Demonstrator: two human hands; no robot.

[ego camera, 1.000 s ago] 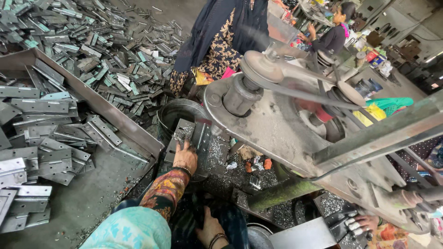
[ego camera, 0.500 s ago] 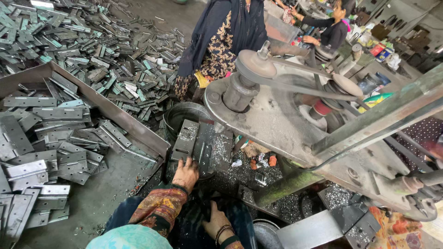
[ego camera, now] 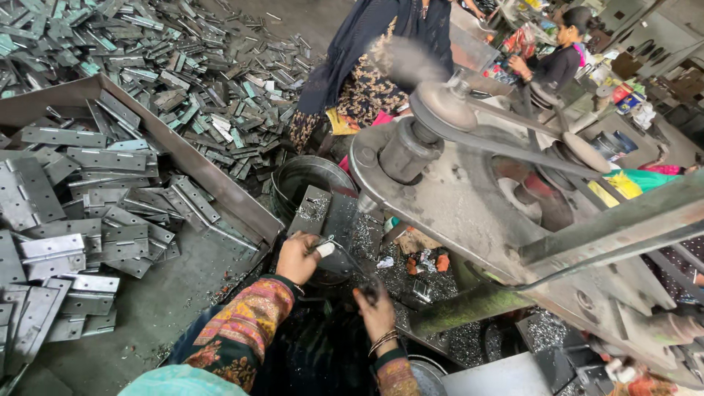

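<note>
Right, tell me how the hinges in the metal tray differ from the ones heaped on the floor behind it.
The hinges in the tray are long grey strips and plates, lying fairly flat and overlapping inside the tray walls. The hinges on the floor look smaller, several with a greenish tint, and are scattered loosely at all angles in a wide heap. Both are flat metal parts, and neither hand touches them.
</note>
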